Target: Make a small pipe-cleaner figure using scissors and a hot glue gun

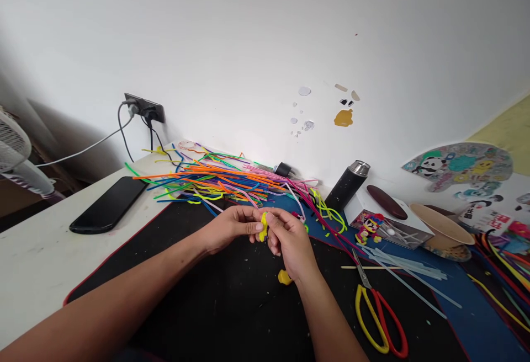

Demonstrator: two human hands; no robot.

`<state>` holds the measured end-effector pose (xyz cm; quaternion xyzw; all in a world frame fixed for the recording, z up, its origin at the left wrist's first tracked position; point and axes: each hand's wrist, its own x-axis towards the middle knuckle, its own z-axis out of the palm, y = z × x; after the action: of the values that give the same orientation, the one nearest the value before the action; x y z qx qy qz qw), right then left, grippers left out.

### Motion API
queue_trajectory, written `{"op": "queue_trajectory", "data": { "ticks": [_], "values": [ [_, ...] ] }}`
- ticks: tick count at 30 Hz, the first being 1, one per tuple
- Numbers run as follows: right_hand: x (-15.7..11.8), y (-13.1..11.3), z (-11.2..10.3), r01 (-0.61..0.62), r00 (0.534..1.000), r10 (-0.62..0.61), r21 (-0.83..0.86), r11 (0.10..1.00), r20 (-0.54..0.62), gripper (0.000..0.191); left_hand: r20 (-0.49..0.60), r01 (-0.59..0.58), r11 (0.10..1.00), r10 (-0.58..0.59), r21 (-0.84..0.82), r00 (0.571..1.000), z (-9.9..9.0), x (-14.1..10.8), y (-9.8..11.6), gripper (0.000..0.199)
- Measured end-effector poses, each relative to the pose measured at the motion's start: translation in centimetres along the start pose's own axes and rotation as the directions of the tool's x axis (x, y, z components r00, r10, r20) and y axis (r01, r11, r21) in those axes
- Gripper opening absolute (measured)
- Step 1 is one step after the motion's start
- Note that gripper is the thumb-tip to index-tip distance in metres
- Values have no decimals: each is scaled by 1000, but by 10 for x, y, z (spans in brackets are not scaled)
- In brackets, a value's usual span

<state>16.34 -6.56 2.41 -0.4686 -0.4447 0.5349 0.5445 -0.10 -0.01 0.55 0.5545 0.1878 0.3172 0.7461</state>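
Both hands meet over the black mat (199,307), pinching a small yellow pipe-cleaner piece (264,227) between thumbs and fingers. My left hand (232,228) is closed on its left side, and my right hand (292,240) grips it from the right. Parts of the piece are hidden behind the fingers. Just beneath my right wrist lies a small yellow-orange lump (284,277). Behind the hands spreads a heap of coloured pipe cleaners (215,177). Scissors (372,301) with one yellow and one red handle rest to the right.
A phone (108,206) lies at left on the white table (37,251). At right are a black thermos (348,185), a white box (364,207), a small colourful figure (368,228), clear glue sticks (409,265) and a bowl (441,227). A wall socket (144,109) carries cables.
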Motion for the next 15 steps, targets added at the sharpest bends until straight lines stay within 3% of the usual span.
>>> {"op": "queue_trajectory", "data": {
  "ticks": [5, 9, 15],
  "values": [
    [0, 0, 2, 16, 1000, -16, 4, 1000, -20, 47, -27, 10, 998, -12, -62, 1000, 1, -1, 1, 35],
    [-1, -2, 2, 66, 993, -61, 47, 997, -102, 45, -58, 26, 990, -34, -141, 998, 1, -1, 4, 33],
    [1, -1, -1, 80, 985, -78, 9, 997, -157, 41, -93, -14, 990, 1, -141, 996, -1, 0, 6, 30]
  ]
}}
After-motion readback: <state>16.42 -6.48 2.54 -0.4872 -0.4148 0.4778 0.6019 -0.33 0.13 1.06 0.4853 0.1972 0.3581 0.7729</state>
